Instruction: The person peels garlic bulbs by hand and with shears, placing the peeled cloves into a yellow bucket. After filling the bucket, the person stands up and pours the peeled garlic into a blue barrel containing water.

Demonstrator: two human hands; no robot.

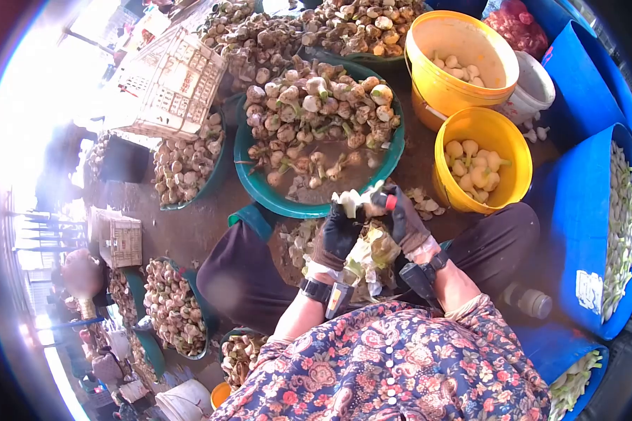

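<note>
My left hand [338, 237], in a dark glove, is closed around a white garlic bulb [349, 203] just past the near rim of a green tub [281, 204]. Beside it, my gloved right hand [406, 223] is closed on a small tool with a red end [390, 202]; its blade or tip cannot be made out. A pale bit lies at the fingertips between both hands. Below them, loose garlic skins [369, 256] are heaped in my lap. The green tub holds unpeeled garlic bulbs [288, 116] and murky water.
At the right stand a yellow bucket [519, 165] of cleaned garlic, a second yellow bucket [495, 42] and blue bins [565, 217] with stemmed garlic. Leftward are a white crate [172, 81] and several tubs of garlic. A clear bottle [534, 303] lies by my right knee.
</note>
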